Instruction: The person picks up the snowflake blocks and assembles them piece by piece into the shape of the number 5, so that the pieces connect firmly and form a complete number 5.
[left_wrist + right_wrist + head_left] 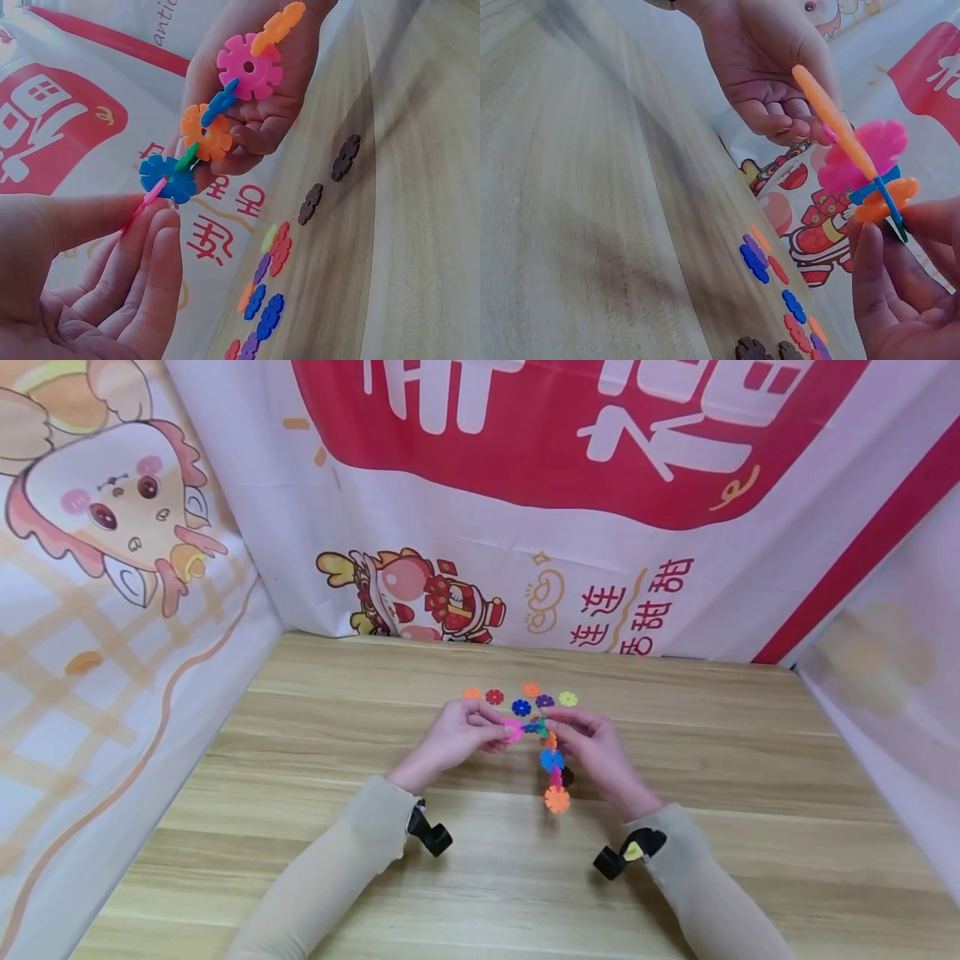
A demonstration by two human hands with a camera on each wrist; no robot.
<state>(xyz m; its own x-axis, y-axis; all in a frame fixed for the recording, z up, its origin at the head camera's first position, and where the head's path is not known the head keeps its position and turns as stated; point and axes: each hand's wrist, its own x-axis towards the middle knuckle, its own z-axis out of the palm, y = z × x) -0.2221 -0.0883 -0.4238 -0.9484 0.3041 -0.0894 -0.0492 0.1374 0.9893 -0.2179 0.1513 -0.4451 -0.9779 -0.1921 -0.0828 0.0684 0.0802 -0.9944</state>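
Interlocking plastic snowflake discs form a chain held in the air between both hands. My left hand (pixel 459 732) pinches a pink disc (pixel 513 732) at one end, slotted to a blue disc (pixel 159 178). My right hand (pixel 597 745) pinches the chain near a green disc (pixel 187 156) and an orange disc (pixel 206 133). From there the chain runs toward me through another blue disc (pixel 551 761) and a larger-looking pink disc (pixel 251 67), ending in an orange disc (pixel 557 799). The fingers partly hide the pinched pieces.
Loose discs lie on the wooden table (pixel 337 877) beyond the hands, among them a red disc (pixel 494 697), a dark blue disc (pixel 521 707) and a yellow disc (pixel 567 699). Dark brown discs (pixel 346 157) lie nearer. A printed cloth (pixel 285 552) stands behind the table.
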